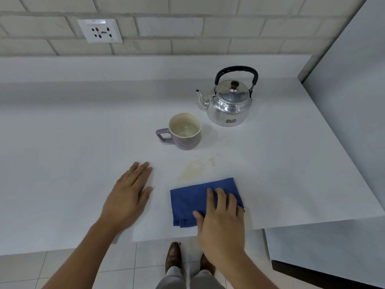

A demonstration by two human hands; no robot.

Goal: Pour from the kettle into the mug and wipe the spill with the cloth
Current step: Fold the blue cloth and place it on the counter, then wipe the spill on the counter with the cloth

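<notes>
While the right hand [221, 223] lies flat, fingers spread, on the cloth [193, 200] near the bench [73, 142] edge, the spill [192, 170] sits just beyond; a wide wipe could knock the mug [183, 131], left of the kettle [229, 101]; left hand [127, 199] rests open, holding nothing.

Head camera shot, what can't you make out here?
- Kettle: contents hidden by its lid.
- Cloth: right part covered by the right hand.
- Wall socket: lettering too small and blurred.
- Shoes: partly hidden by the counter edge, trousers and right arm.
</notes>
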